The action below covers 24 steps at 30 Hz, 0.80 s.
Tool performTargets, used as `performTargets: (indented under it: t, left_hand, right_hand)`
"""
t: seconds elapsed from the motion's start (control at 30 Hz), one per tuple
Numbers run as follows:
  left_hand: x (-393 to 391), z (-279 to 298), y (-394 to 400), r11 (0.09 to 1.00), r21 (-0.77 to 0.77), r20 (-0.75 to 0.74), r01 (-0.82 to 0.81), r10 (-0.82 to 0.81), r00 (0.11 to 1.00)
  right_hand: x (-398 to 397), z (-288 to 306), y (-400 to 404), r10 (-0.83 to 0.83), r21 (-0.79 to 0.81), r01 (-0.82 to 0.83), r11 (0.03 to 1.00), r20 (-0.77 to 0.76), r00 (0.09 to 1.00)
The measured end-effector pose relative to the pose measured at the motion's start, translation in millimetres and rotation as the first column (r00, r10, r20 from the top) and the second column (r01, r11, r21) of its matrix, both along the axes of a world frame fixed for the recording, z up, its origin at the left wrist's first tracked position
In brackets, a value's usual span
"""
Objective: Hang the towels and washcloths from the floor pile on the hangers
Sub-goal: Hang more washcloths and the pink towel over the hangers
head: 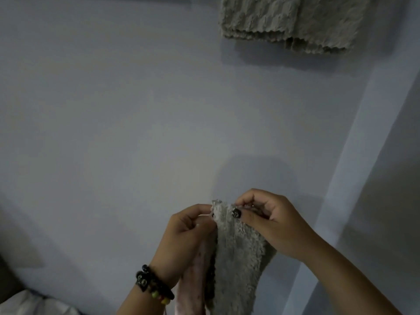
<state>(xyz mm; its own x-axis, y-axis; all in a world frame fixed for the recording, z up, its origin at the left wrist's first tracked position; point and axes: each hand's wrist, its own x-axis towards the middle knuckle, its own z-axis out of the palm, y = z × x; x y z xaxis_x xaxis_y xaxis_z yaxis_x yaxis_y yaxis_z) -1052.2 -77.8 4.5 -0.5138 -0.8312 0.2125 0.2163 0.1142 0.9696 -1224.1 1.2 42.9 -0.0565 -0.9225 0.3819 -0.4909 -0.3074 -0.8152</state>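
I hold a grey fluffy washcloth (236,253) in front of me, low before the wall (113,110). My left hand (188,230) pinches one side of its top edge, and my right hand (268,214) pinches the other side. The fingers of both hands are pressed together on the cloth, thumb against the forefinger, so the top edge is kept short between them and the rest hangs down freely. I think I hold it so to find the corners and open the cloth flat before I lift it.

Behind the grey cloth, under my left hand, a pinkish cloth (193,280) also hangs down. I cannot tell if the same fingers hold it or if it only lies over my arm. On my left wrist is a beaded bracelet (154,285).

Higher on the wall, to the right, two beige towels (293,21) hang side by side, and their lower edges overlap a little. The hanger itself is out of the view, above the top border. The floor pile is not visible either.

Between my hands and the hung towels the wall is bare, so there is free room to raise the cloth. To the right a wall corner (354,178) runs down, near my right forearm. To the left the space looks more open, and I judge the next free place may be there.
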Motion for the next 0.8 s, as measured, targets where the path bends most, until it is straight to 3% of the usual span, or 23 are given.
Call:
performTargets:
  t: [0.47, 0.6, 0.73, 0.8]
  left_hand:
    - [-4, 4, 17, 0.975, 0.103, -0.172, 0.196, -0.177, 0.969]
    - [-7, 5, 17, 0.998, -0.029, -0.064, 0.057, -0.059, 0.996]
    - [-3, 5, 4, 0.997, -0.078, -0.006, -0.011, 0.010, 1.000]
    - [0, 6, -4, 0.990, -0.138, 0.058, 0.025, -0.017, 0.998]
  right_hand:
    - [0, -10, 5, -0.247, -0.103, 0.244, 0.964, -0.013, 0.969]
    - [1, -12, 8, -0.245, -0.081, 0.243, 0.967, -0.017, 0.969]
    - [-9, -16, 10, -0.191, 0.081, 0.202, 0.976, -0.129, 0.973]
    - [-19, -17, 11, -0.164, 0.132, 0.214, 0.968, -0.311, 0.936]
